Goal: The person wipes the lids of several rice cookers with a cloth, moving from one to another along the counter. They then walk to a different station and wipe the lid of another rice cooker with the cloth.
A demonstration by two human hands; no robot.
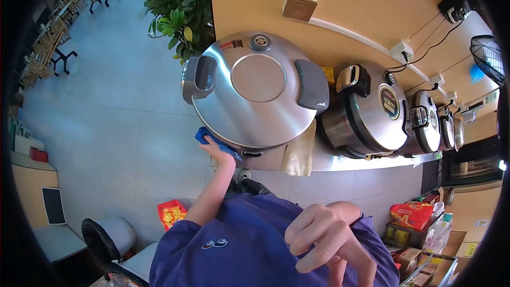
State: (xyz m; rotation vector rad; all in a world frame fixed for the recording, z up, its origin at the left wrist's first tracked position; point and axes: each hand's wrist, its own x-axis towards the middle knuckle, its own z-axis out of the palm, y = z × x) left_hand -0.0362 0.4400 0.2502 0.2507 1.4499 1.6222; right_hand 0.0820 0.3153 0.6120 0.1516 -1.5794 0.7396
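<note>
— Where is the left hand (215, 146)?
— Closed on a blue cloth (212, 141), pressed against the side of the big steel rice cooker (255, 90) at the left end of the worktop (329, 160).
— And the right hand (324, 239)?
— Close to the camera over the blue shirt (239, 244), fingers loosely curled, holding nothing.
— Anything beside it?
— More cookers (372, 111) along the worktop.

Navy short-sleeved shirt (249, 239), small chest logo (214, 244)
</note>
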